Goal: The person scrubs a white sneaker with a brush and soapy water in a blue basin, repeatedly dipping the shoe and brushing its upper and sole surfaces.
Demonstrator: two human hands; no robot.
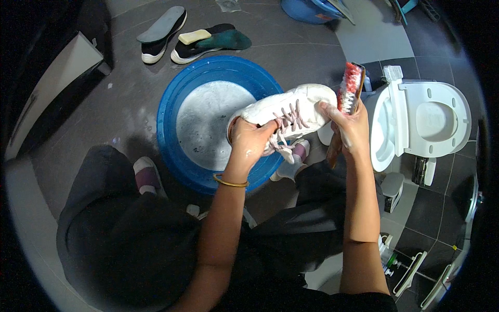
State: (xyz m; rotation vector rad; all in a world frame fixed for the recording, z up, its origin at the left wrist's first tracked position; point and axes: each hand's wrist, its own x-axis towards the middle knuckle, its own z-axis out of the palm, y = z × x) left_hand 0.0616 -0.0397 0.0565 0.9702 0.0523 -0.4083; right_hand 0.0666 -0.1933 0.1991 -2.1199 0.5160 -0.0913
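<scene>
A wet white sneaker (300,105) with pinkish laces is held above the right side of a blue plastic basin (167,117). My left hand (249,138) grips it at the ankle opening, thumb by the laces and fingers hidden inside. In my right hand (351,126) is a scrub brush (351,87), its red and white bristles turned toward the sneaker's toe. The thumb of that hand touches the toe. Greyish sudsy water (210,124) fills the basin's bottom. Lather shows on both hands.
Beyond the basin, a pair of black shoes (152,52) lies with insoles on top and a soap bar (195,36). A toilet (384,128) stands to the right, near a small bin (393,185). Another blue basin (310,9) sits at the far edge. My slippered feet (148,175) flank the basin.
</scene>
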